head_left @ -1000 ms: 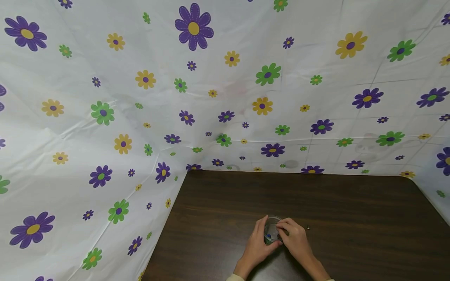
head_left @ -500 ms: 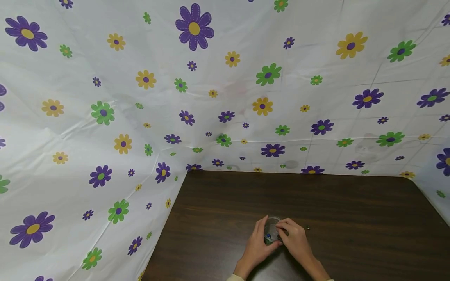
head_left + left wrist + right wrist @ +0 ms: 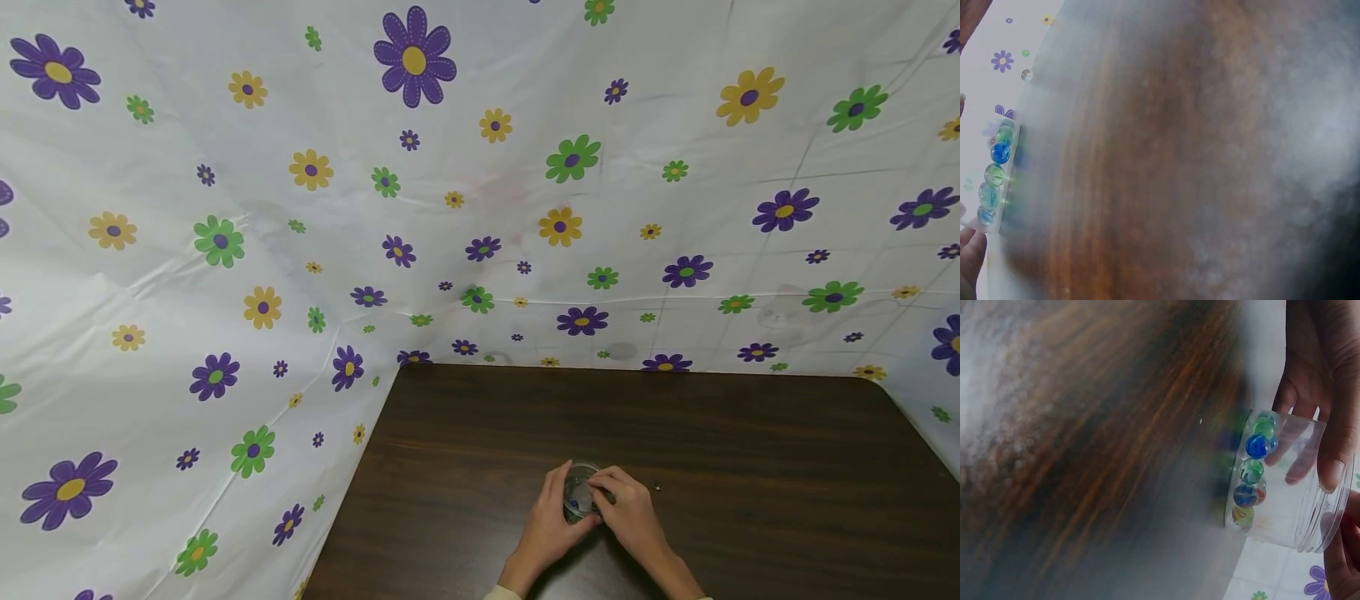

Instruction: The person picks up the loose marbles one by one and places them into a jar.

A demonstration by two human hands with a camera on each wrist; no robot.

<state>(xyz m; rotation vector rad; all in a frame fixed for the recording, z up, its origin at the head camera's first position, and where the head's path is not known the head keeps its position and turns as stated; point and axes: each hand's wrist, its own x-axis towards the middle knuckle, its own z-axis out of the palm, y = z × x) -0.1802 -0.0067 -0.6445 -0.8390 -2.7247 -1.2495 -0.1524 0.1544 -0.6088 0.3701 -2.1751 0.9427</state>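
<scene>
A clear plastic jar [image 3: 582,490] stands on the table between my hands. Blue, green and multicoloured glass marbles [image 3: 1251,471] lie along its bottom, also showing through the wall in the left wrist view. My left hand [image 3: 547,518] grips the jar from the left, its thumb [image 3: 1332,476] pressed near the rim and its other fingers round the far side. The right hand [image 3: 630,508] has its fingers curled at the right side of the rim; its fingertips are partly hidden. Right of this hand, a loose marble [image 3: 657,486] lies on the table.
The dark wood-grain table [image 3: 465,433] reaches back to a white sheet [image 3: 510,192] printed with purple, green and yellow flowers. That sheet also hangs along the left and right sides. A blurred tabletop fills much of both wrist views.
Both hands keep their places at the jar; only the right fingers at the rim shift very slightly. The loose marble stays where it was.
</scene>
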